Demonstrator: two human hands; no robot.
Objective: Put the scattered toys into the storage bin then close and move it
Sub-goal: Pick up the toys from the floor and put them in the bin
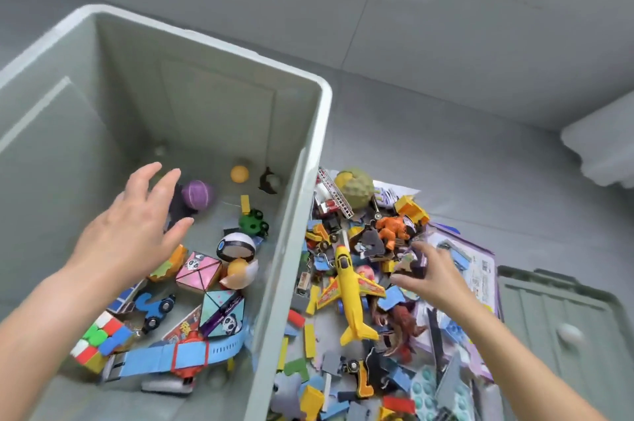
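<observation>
Head cam: both hands (133, 235) splayed, empty; L over bin (302, 180), R (435, 274) over toy pile (356, 286).

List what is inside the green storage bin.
The storage bin holds a purple ball, orange ball, puzzle cube and more; the left hand covers some.

matt pale-green plastic bin (295, 201), glossy yellow plastic plane (350, 297), smooth grey floor tiles (446, 60).
</observation>
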